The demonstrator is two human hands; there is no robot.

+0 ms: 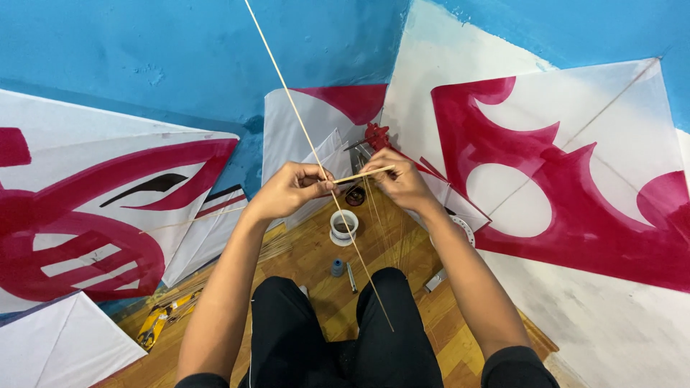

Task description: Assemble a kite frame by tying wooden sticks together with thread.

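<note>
Where the white paper kite with red curved bands [108, 215] leans against the blue wall, it stands clear of the wooden floor [309, 266]. Next, the left hand [291, 188] is closed, pinching the long thin bamboo stick [316, 159] — slanted so its length runs up and down between the knees. A short pale splint [363, 174] crosses it, its other end gripped in the closed fingers of the right hand [401, 179]. Below sits a small white cup [343, 226]. Rightmost, another matte white-and-red kite [575, 187] rests flat — smooth, stiff-edged.
</note>
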